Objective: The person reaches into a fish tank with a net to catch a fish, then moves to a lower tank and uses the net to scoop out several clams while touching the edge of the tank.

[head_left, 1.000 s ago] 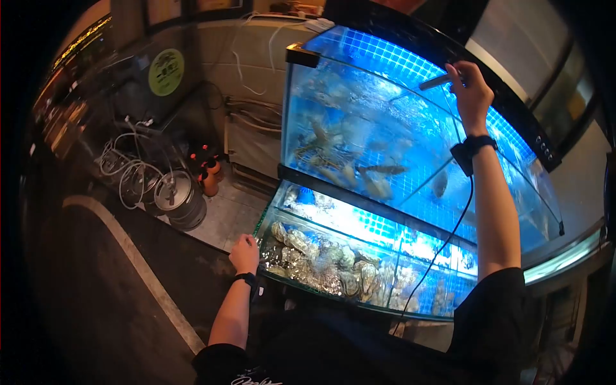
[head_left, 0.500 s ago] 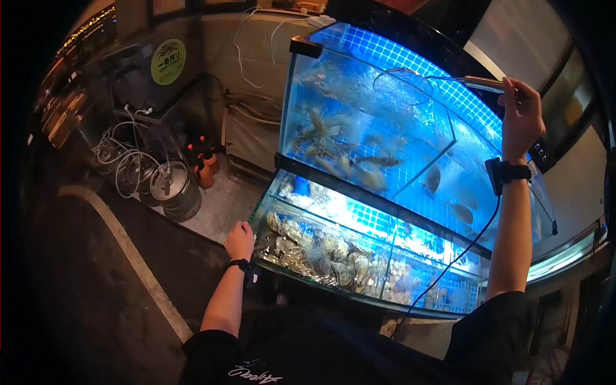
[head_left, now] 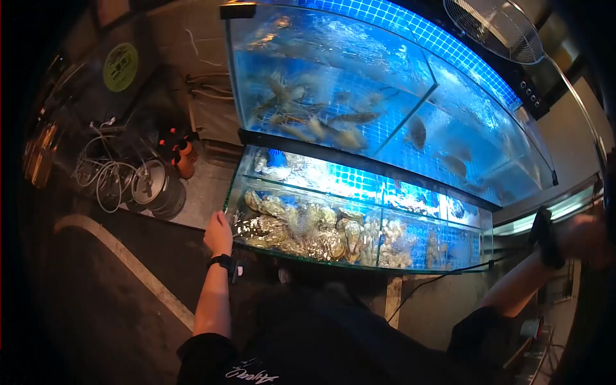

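My left hand (head_left: 219,235) is closed at the left front corner of the lower glass tank (head_left: 308,262), which holds shellfish (head_left: 276,221) in water. At the far right my right hand (head_left: 585,237) is blurred. A long metal handle runs down to it from a round wire strainer (head_left: 494,25), raised near the upper tank's back right; the basket looks empty. Fish (head_left: 416,131) and long-legged crustaceans (head_left: 289,102) are in the blue-lit upper tank (head_left: 398,138).
Metal kegs (head_left: 157,186) with looped hoses (head_left: 102,170) and orange bottles (head_left: 184,163) stand at the left. A dark cable (head_left: 417,285) hangs by the lower tank's front right. A pale line (head_left: 138,269) crosses the dark floor.
My right hand has moved down and right, from above the upper tank to the far right, and the strainer has come up out of the tank. The view has shifted right and down.
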### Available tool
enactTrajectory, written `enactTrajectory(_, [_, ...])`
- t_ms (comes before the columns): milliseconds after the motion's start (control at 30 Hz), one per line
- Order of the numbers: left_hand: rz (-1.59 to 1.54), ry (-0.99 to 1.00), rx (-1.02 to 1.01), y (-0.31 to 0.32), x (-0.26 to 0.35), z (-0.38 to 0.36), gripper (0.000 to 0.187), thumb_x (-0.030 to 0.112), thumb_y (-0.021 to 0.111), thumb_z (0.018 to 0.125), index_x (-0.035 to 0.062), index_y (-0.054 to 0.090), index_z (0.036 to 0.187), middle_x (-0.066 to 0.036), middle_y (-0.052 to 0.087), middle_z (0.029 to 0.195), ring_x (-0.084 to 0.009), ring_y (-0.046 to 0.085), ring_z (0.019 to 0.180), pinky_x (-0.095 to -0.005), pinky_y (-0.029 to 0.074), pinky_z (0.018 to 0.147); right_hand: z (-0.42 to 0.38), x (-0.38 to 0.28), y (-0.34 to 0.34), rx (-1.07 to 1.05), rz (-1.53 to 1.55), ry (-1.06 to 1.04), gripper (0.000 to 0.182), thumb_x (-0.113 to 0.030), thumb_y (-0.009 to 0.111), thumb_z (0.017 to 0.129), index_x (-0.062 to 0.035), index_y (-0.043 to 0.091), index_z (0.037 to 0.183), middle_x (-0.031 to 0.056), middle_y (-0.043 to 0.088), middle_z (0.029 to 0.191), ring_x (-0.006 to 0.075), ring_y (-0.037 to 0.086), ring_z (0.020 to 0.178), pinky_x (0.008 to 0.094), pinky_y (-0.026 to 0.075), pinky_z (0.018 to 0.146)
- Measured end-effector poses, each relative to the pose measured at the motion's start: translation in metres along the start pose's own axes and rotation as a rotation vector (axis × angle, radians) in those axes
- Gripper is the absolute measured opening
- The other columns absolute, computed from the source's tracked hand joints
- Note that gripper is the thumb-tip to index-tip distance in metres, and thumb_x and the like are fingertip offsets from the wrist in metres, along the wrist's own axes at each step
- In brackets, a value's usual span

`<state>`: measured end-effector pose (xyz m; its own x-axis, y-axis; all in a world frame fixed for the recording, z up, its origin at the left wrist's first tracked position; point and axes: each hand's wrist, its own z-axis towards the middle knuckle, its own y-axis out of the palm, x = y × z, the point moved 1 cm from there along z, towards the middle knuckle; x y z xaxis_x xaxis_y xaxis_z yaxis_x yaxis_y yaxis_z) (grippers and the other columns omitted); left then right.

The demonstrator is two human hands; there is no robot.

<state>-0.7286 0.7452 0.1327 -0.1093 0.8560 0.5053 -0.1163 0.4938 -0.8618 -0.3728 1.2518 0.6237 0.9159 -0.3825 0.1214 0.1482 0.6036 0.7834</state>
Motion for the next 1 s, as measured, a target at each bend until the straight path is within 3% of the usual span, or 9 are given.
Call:
enactTrajectory(33, [0.012,-0.018,-0.011,-0.001,0.001,0.0,0.035,0.039,0.037,0.094,0.0111,0.059,0.094,-0.015,0.065,0.087,-0.0384,0.061,0.083,-0.0505,0.045,0.067,0.009,0.022,-0.008,-0.017,0.436,-0.008,0.03,-0.036,0.04,0.096,-0.0138,0.061,0.094,0.0022,0.062,0.083,0.0232,0.062,0.073,0.0365,0.046,0.062])
enactTrajectory(133, [0.01,-0.04,-0.027,0.003,-0.003,0.002,0.034,0.038,0.037,0.094,0.0117,0.059,0.097,-0.015,0.065,0.088,-0.0392,0.06,0.083,-0.05,0.045,0.068,0.008,0.047,-0.073,-0.287,0.279,0.057,0.019,-0.027,0.056,0.091,-0.0104,0.066,0.093,0.0026,0.067,0.081,0.0173,0.063,0.07,0.0287,0.05,0.061])
enactTrajectory(233, [0.008,-0.011,-0.03,0.008,-0.009,0.005,0.035,0.039,0.037,0.094,0.0116,0.059,0.099,-0.015,0.066,0.088,-0.0391,0.06,0.085,-0.05,0.045,0.07,-0.016,0.072,-0.11,-0.441,0.381,0.04,0.017,-0.028,0.059,0.088,-0.0116,0.062,0.093,0.0027,0.064,0.085,0.0228,0.061,0.082,0.0338,0.05,0.062])
enactTrajectory(333, [0.001,-0.014,-0.042,0.011,-0.012,0.006,0.037,0.039,0.036,0.094,0.0116,0.06,0.101,-0.013,0.066,0.091,-0.0383,0.06,0.086,-0.0498,0.045,0.071,-0.034,0.086,-0.148,-0.606,0.53,0.045,0.015,-0.022,0.06,0.087,-0.0067,0.06,0.09,0.0095,0.065,0.088,0.0215,0.061,0.074,0.031,0.049,0.058])
enactTrajectory(400, [-0.034,-0.03,-0.06,0.004,-0.006,0.003,0.038,0.039,0.035,0.095,0.0119,0.061,0.102,-0.012,0.067,0.093,-0.0373,0.061,0.087,-0.0494,0.045,0.073,-0.052,0.075,-0.175,-0.654,1.226,1.222,0.019,-0.023,0.061,0.088,-0.0038,0.056,0.091,0.0146,0.065,0.093,0.0177,0.059,0.068,0.0259,0.047,0.053])
enactTrajectory(433, [-0.028,-0.019,-0.07,0.007,-0.007,0.004,0.038,0.039,0.035,0.095,0.0119,0.061,0.102,-0.012,0.067,0.093,-0.0373,0.061,0.087,-0.0494,0.045,0.073,-0.049,0.063,-0.188,-0.666,1.288,1.121,0.026,-0.027,0.056,0.092,-0.0012,0.052,0.093,0.0165,0.064,0.09,0.013,0.055,0.059,0.019,0.044,0.046])
enactTrajectory(533, [0.018,-0.031,-0.037,0.01,-0.014,0.005,0.038,0.038,0.034,0.095,0.0121,0.062,0.1,-0.01,0.068,0.093,-0.0357,0.061,0.088,-0.0482,0.046,0.073,-0.082,0.06,-0.218,-0.874,1.342,0.95,0.014,-0.01,0.058,0.09,0.0011,0.051,0.095,0.0182,0.064,0.091,0.0135,0.057,0.061,0.0212,0.048,0.05])
enactTrajectory(733, [0.01,-0.023,-0.061,0.01,-0.019,0.011,0.043,0.04,0.033,0.096,0.0087,0.06,0.108,-0.016,0.065,0.099,-0.0391,0.059,0.093,-0.0467,0.045,0.075,-0.132,0.045,-0.265,-1.304,1.412,0.984,0.018,0.007,0.067,0.078,0.002,0.059,0.093,0.0158,0.065,0.095,0.0157,0.063,0.073,0.0238,0.053,0.059])
enactTrajectory(1000, [-0.291,0.018,0.11,-0.001,-0.023,0.009,0.037,0.027,0.044,0.094,0.0028,0.049,0.122,-0.022,0.053,0.12,-0.036,0.053,0.106,-0.0421,0.041,0.087,-0.185,0.041,-0.275,-1.38,1.414,0.796,0.019,0.003,0.072,0.074,-0.0008,0.061,0.089,0.0118,0.068,0.088,0.0151,0.065,0.067,0.0236,0.053,0.058])
